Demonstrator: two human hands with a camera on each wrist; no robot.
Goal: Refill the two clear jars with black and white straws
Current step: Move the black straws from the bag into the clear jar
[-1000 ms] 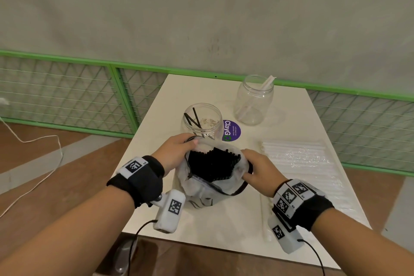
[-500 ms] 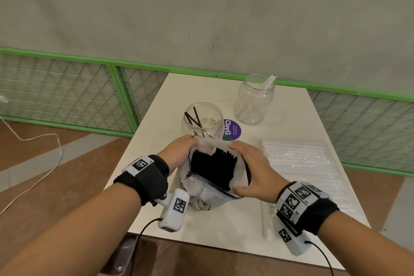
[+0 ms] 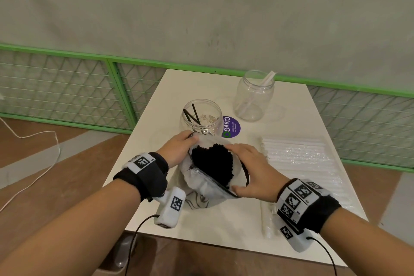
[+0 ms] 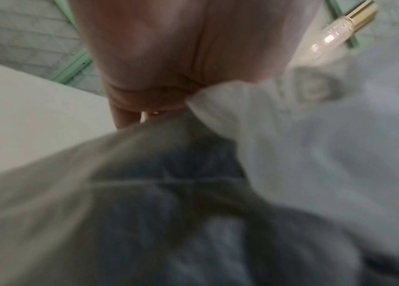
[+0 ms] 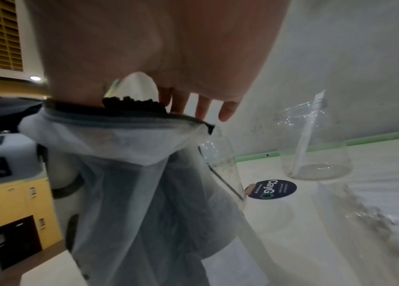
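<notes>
**Bag of black straws held open at frame centre**

White table [image 3: 224, 219] filling centre of head view. Pack of white straws [image 3: 298, 159] lying flat at centre right. White bag [image 3: 208, 186] standing upright at centre, mouth wide, packed with black straws [image 3: 212, 163] end-up. Near jar [image 3: 201, 116] just above bag, two black straws inside; far jar [image 3: 254, 96] up and right, one white straw inside. Purple sticker [image 3: 230, 126] between jars. Right hand [image 3: 253, 175] curved over bag's right rim, fingers slightly spread, thumb at near edge. Left hand [image 3: 177, 152] pinching bag's left rim, fingers bunched together.
</notes>
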